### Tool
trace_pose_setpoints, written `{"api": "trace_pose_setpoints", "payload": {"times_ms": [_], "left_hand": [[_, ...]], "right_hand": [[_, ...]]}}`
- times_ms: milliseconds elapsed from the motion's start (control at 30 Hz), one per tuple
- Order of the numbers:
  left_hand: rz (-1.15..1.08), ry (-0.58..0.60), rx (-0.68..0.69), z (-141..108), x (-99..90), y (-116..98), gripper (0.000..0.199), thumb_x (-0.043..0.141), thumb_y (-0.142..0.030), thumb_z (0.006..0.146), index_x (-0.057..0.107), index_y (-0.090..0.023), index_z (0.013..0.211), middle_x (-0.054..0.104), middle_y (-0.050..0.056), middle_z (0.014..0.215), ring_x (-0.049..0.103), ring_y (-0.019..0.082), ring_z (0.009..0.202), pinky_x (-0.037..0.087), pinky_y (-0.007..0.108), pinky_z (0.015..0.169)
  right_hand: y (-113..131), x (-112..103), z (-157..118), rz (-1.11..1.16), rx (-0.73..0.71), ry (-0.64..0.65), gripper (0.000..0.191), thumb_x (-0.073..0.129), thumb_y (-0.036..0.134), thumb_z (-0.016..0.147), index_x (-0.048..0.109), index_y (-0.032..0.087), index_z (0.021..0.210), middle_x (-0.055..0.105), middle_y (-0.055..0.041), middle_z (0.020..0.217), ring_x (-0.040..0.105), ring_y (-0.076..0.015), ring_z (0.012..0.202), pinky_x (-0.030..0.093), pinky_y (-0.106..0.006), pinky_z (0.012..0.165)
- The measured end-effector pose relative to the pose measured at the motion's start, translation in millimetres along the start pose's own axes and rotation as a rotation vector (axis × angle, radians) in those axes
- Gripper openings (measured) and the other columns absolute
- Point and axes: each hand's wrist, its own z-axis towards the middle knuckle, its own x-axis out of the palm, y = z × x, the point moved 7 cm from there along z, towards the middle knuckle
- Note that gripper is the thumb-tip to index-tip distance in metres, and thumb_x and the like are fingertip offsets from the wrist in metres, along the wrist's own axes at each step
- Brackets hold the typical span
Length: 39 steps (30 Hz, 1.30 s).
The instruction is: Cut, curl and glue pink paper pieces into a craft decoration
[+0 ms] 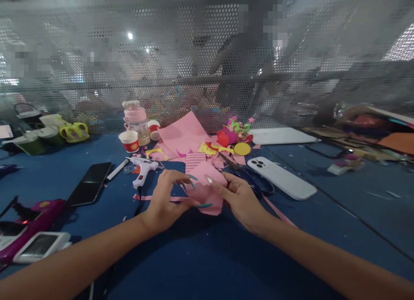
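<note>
from the head view i log: right hand (242, 203) pinching the pink paper (208, 201) at its right edge, over the blue table (194, 261); left hand (163, 203) loosely curled at its left edge, grip i cannot tell.

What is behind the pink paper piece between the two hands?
Past the far edge of the pink paper piece, pink paper with dark lines shows. Whatever the piece covers, including any join between them, is hidden.
</note>
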Motion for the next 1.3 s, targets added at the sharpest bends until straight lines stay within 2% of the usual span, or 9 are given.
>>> {"api": "trace_pose_setpoints", "payload": {"times_ms": [67, 167, 333, 500, 667, 867, 1200, 1267, 1300], "left_hand": [[-0.037, 0.01, -0.044, -1, 1.2, 4, 0.027, 0.063, -0.028, 0.068, 0.048, -0.02, 0.089, 0.056, 0.002, 0.079, 0.052, 0.014, 0.072, 0.043, 0.028, 0.064], [-0.039, -0.028, -0.108, -2, 0.3, 9, 0.021, 0.06, -0.023, 0.071, 0.048, -0.02, 0.088, 0.054, 0.001, 0.077, 0.051, 0.012, 0.067, 0.042, 0.025, 0.06], [-0.03, -0.092, -0.145, -2, -1.7, 13, 0.033, 0.065, -0.022, 0.066, 0.047, -0.02, 0.094, 0.053, -0.001, 0.076, 0.05, 0.01, 0.063, 0.042, 0.024, 0.058], [-0.02, -0.059, -0.119, -2, 0.9, 11, 0.032, 0.065, -0.019, 0.067, 0.047, -0.02, 0.095, 0.052, -0.001, 0.075, 0.049, 0.009, 0.063, 0.041, 0.022, 0.059], [-0.012, -0.03, -0.16, -1, 2.3, 14, 0.03, 0.064, -0.016, 0.067, 0.048, -0.02, 0.092, 0.053, -0.001, 0.074, 0.049, 0.01, 0.064, 0.041, 0.023, 0.059], [0.004, 0.02, -0.193, 1, 4.4, 16, 0.033, 0.065, -0.012, 0.064, 0.049, -0.021, 0.092, 0.055, -0.001, 0.076, 0.046, 0.012, 0.067, 0.039, 0.025, 0.061], [0.019, 0.141, -0.19, 1, 14.0, 15, 0.036, 0.062, -0.006, 0.066, 0.045, -0.02, 0.095, 0.052, 0.0, 0.077, 0.045, 0.014, 0.072, 0.039, 0.025, 0.063], [0.007, 0.115, -0.177, -1, 13.3, 15, 0.037, 0.063, -0.01, 0.067, 0.044, -0.02, 0.097, 0.05, 0.0, 0.077, 0.045, 0.013, 0.072, 0.04, 0.026, 0.065], [0.004, 0.066, -0.178, -1, 10.6, 17, 0.038, 0.064, -0.013, 0.066, 0.044, -0.02, 0.098, 0.049, 0.0, 0.079, 0.045, 0.013, 0.072, 0.04, 0.026, 0.065]], "right_hand": [[3, 2, -1, -0.023, -0.042, 0.028, 0.031, 0.069, 0.036, 0.059, 0.062, 0.018, 0.083, 0.066, -0.002, 0.081, 0.059, -0.017, 0.081, 0.046, -0.032, 0.079], [5, 6, -2, -0.051, -0.069, 0.078, 0.028, 0.068, 0.036, 0.061, 0.062, 0.019, 0.084, 0.066, -0.0017, 0.085, 0.059, -0.0173, 0.085, 0.045, -0.032, 0.081], [2, 6, -2, -0.079, -0.075, 0.105, 0.031, 0.067, 0.037, 0.062, 0.063, 0.019, 0.087, 0.066, -0.0037, 0.084, 0.059, -0.0192, 0.083, 0.047, -0.034, 0.077], [9, 8, -4, -0.166, -0.127, 0.127, 0.029, 0.066, 0.033, 0.064, 0.063, 0.02, 0.09, 0.066, -0.0032, 0.086, 0.059, -0.0194, 0.085, 0.046, -0.033, 0.078], [21, 14, -9, -0.263, -0.224, 0.154, 0.026, 0.064, 0.028, 0.067, 0.062, 0.02, 0.092, 0.064, -0.0026, 0.087, 0.058, -0.0183, 0.082, 0.045, -0.032, 0.078], [27, 11, -13, -0.497, -0.317, 0.102, 0.015, 0.06, 0.031, 0.07, 0.063, 0.017, 0.075, 0.061, -0.0019, 0.071, 0.055, -0.0166, 0.068, 0.045, -0.029, 0.065], [30, 8, -15, -0.72, -0.417, 0.088, 0.022, 0.058, 0.035, 0.072, 0.055, 0.014, 0.064, 0.051, 0.0009, 0.056, 0.046, -0.0111, 0.052, 0.041, -0.023, 0.05], [29, 8, -14, -0.716, -0.415, 0.09, 0.02, 0.056, 0.033, 0.074, 0.054, 0.015, 0.066, 0.052, 0.0002, 0.059, 0.048, -0.0116, 0.054, 0.043, -0.024, 0.053], [28, 7, -13, -0.69, -0.411, 0.089, 0.018, 0.056, 0.032, 0.075, 0.054, 0.015, 0.069, 0.054, -0.0006, 0.062, 0.05, -0.0124, 0.057, 0.045, -0.024, 0.055]]}}
